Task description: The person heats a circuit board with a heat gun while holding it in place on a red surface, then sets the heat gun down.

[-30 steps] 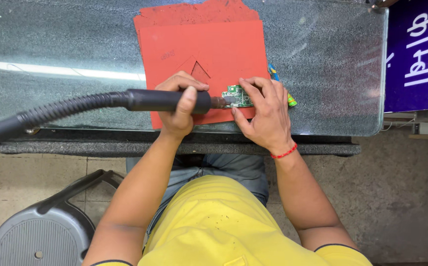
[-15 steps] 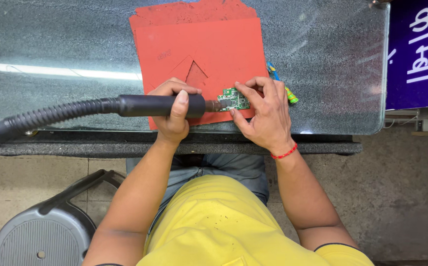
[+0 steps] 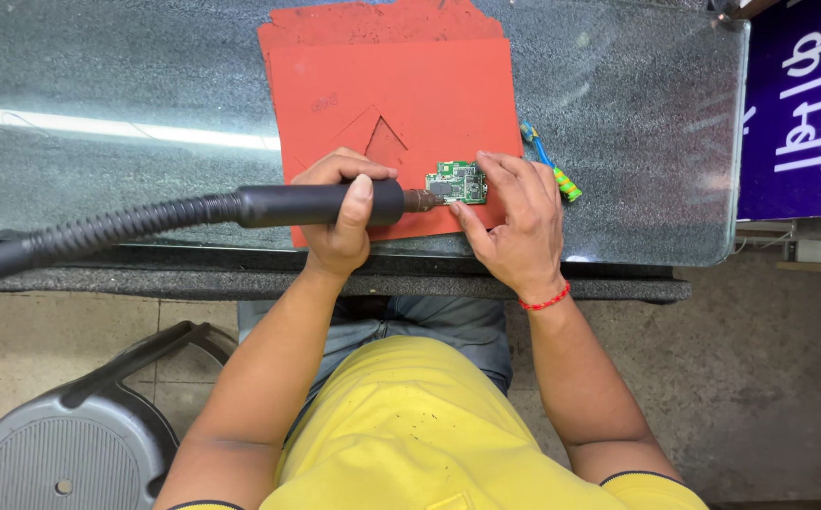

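My left hand [image 3: 339, 212] grips the black handle of a hot-air tool [image 3: 316, 204], whose ribbed black hose [image 3: 89, 234] trails off to the left. The tool's metal nozzle touches or nearly touches the left edge of a small green circuit board [image 3: 458, 181]. My right hand [image 3: 516, 219] holds that board down on a red mat [image 3: 401, 104], fingers at its right and lower edges. A red thread band circles my right wrist.
The red mat lies on a glass-topped table [image 3: 637, 113] and has a triangular cut in it. A blue and green tool [image 3: 550, 162] lies just beyond my right hand. A grey stool [image 3: 70, 444] stands at lower left. A purple sign [image 3: 802, 104] is at right.
Both hands, the tool and the circuit board have held their places on the mat; only the view has shifted slightly.
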